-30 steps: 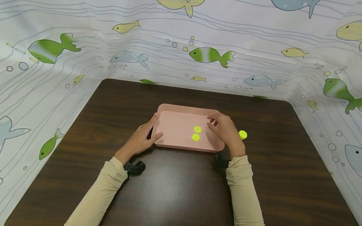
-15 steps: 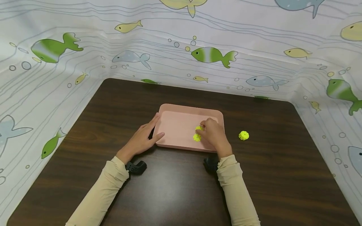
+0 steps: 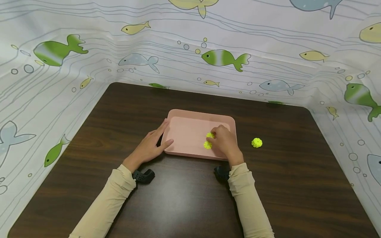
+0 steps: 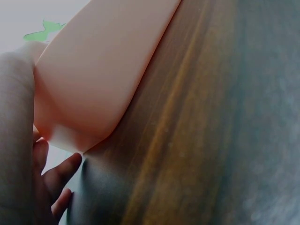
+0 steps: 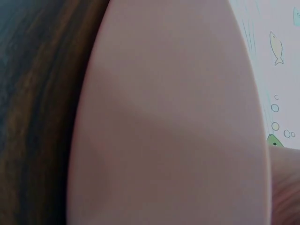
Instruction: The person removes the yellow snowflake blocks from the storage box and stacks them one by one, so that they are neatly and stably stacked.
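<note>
A shallow pink tray [image 3: 184, 132] lies on the dark table. My left hand [image 3: 148, 145] rests against its left end, fingers straight along the outside and thumb over the near left rim. Inside the tray, towards the right, are two bright yellow-green flower-shaped discs with scalloped edges. My right hand [image 3: 224, 140] reaches over the near right wall and pinches the farther disc [image 3: 210, 135] between thumb and fingertips. The nearer disc [image 3: 207, 145] lies just below the thumb. Both wrist views show the outer tray wall [image 4: 103, 65] close up, and the right fingertips are hidden behind it.
A small stack of the same yellow-green pieces [image 3: 257, 142] sits on the table [image 3: 285, 158] to the right of the tray. A white sheet [image 3: 178, 76] printed with fish hangs behind and along both sides of the table.
My right hand has moved left and down from the tray's right end to the farther disc, and its fingers have closed around it. My left hand has stayed at the tray's left end.
</note>
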Demonstrator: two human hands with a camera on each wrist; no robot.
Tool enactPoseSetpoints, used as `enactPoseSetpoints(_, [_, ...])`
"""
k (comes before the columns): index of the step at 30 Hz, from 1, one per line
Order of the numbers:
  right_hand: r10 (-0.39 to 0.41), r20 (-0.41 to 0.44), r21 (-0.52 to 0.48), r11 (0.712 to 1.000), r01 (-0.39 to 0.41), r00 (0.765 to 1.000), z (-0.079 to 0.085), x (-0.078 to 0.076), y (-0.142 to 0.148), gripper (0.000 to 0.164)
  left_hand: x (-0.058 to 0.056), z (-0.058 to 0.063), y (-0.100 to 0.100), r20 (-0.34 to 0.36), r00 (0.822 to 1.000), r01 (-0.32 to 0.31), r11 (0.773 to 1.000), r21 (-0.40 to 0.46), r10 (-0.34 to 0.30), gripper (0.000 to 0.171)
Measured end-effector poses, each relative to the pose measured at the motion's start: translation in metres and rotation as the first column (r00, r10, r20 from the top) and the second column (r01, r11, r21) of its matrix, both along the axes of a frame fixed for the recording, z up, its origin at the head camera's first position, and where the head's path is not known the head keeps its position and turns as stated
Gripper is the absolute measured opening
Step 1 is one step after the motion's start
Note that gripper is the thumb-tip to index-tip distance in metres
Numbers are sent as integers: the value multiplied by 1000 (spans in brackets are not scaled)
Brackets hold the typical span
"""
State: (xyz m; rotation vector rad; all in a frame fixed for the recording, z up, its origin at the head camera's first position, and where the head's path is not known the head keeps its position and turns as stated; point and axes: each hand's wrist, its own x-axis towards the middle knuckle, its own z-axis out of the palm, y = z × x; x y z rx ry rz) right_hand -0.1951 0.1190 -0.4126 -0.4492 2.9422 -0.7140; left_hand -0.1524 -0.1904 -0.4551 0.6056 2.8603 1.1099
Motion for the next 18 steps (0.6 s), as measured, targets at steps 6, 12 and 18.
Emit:
enactPoseSetpoints(6, [-15,15,-30,999,16,1000,0,0,0,26,1,0,0,-8,1000,6,1000,15,-6,81])
enactPoseSetpoints(12, [-3,21,-86,996,5,1000,0,-1,0,28,1,-1,0,-3,1000,0,1000,11,0,80])
enactPoseSetpoints(18, [26,-1,-105,994,-26,1000,-1,-3,3,22,0,-1,-1,-6,1000,4,1000,1,-4,81])
